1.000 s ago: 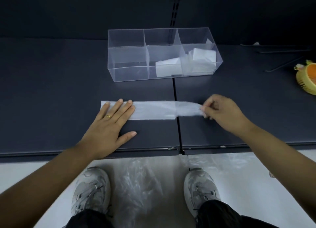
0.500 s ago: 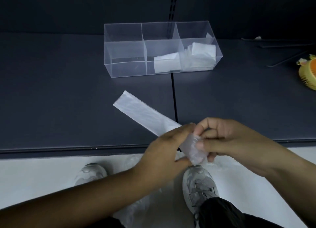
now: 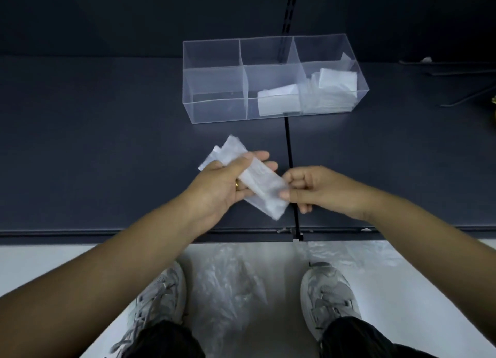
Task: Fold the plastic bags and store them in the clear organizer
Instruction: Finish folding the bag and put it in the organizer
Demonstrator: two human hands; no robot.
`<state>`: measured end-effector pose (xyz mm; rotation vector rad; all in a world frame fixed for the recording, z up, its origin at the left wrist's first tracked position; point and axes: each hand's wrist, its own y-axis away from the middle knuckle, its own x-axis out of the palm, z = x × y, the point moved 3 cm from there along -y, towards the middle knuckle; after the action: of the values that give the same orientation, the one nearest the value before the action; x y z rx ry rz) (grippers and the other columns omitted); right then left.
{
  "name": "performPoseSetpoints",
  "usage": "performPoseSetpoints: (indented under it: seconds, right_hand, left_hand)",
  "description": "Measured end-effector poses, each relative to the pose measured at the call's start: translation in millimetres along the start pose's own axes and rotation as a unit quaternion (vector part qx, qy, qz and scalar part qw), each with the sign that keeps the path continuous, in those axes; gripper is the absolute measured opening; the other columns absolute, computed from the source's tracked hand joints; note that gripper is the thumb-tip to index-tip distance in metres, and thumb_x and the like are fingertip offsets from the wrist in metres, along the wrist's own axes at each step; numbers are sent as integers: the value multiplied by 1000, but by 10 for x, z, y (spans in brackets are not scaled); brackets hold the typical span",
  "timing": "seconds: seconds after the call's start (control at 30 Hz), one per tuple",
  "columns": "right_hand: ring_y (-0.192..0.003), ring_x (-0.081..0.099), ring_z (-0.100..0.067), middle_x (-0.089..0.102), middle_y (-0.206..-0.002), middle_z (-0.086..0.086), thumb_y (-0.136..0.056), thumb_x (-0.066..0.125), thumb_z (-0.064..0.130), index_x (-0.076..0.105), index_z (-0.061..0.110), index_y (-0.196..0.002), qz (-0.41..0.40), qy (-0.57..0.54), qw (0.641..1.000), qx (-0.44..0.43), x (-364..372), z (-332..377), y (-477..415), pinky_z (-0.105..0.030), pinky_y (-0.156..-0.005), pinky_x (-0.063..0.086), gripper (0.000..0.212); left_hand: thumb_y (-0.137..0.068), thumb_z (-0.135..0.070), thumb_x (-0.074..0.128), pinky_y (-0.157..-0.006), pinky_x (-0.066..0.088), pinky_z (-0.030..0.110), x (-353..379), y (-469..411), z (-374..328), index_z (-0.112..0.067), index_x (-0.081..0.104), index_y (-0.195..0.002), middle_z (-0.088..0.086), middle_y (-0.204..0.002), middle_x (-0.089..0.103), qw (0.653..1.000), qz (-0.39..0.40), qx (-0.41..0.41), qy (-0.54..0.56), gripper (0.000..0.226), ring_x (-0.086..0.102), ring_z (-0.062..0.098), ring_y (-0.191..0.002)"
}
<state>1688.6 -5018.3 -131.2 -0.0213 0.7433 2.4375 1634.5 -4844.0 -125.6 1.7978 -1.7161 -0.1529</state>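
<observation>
Since the earlier frame we have raised the long folded translucent white plastic bag clear of the dark counter. Our left hand curls its fingers round the middle, our right hand pinches the near end, both short of the clear plastic compartmented organizer.

Plastic strip: midsection covered by left hand.
Stacked bags, right compartment of clear organizer: count indistinct.
Yellow object: cut by right edge, unidentifiable.
Left shoe: partly behind forearm, trouser leg.
</observation>
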Motion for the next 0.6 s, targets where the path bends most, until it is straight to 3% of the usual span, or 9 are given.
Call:
performPoseSetpoints:
  seconds: [0.1, 0.2, 0.3, 0.4, 0.43, 0.5, 0.57, 0.6]
  right_hand:
    - [-51, 52, -7, 68, -71, 2, -89, 66, 10, 64, 11, -98, -68, 6, 997, 41, -36, -109, -37, -22, -50, 45, 9]
    - [-47, 53, -8, 70, -69, 3, -88, 65, 7, 64, 13, -97, -101, 13, 993, 52, -33, -155, -68, -21, -45, 44, 10]
    - [-44, 52, -8, 70, -67, 3, -87, 66, 6, 63, 12, -96, -115, 8, 991, 66, -52, -166, -104, -20, -42, 42, 12]
    - [-43, 53, -8, 71, -66, 1, -86, 67, 5, 62, 10, -96, -114, -5, 990, 84, -72, -158, -147, -19, -41, 41, 12]
    - [-43, 53, -8, 71, -66, 1, -86, 67, 4, 62, 10, -96, -114, -3, 989, 89, -77, -153, -161, -19, -40, 40, 13]
    - [-43, 54, -8, 71, -68, -1, -85, 67, 4, 62, 11, -95, -115, 5, 988, 98, -81, -138, -180, -19, -40, 39, 13]
    - [-42, 54, -8, 71, -70, -3, -84, 68, 4, 61, 12, -93, -115, 9, 988, 104, -78, -121, -192, -19, -39, 37, 13]
    - [-42, 54, -8, 71, -70, -3, -84, 68, 5, 61, 12, -93, -114, 11, 988, 106, -74, -109, -195, -19, -39, 37, 13]
  left_hand:
    - [-101, -21, 47, -82, 58, 30, -221, -152, 67, -5, 63, -115, 11, -108, 72, 998, -45, -51, 17, 27, 70, 21, -99]
    - [-96, -17, 57, -63, 59, 28, -417, -261, 96, -3, 65, -99, 12, -92, 72, 990, -120, -75, 21, 17, 73, 20, -76]
    - [-95, -18, 59, -60, 58, 24, -582, -319, 23, -5, 66, -88, 12, -87, 70, 983, -176, -41, -17, 16, 72, 18, -66]
    - [-99, -14, 52, -63, 57, 21, -684, -306, -56, -2, 68, -98, 11, -90, 71, 969, -232, 35, -75, 21, 72, 16, -68]
    - [-100, -12, 49, -66, 57, 21, -701, -265, -85, 0, 67, -106, 9, -90, 71, 953, -260, 95, -126, 22, 71, 13, -70]
    - [-99, -10, 47, -81, 53, 21, -596, -94, -167, -4, 66, -113, 2, -96, 70, 865, -286, 264, -315, 24, 67, 8, -83]
    - [-95, -12, 51, -96, 43, 22, -284, 72, -82, -7, 66, -117, 5, -113, 67, 760, -206, 376, -488, 27, 61, 14, -103]
    - [-93, -15, 53, -102, 36, 21, -134, 110, 34, -7, 63, -123, 7, -123, 63, 740, -139, 379, -538, 32, 57, 18, -113]
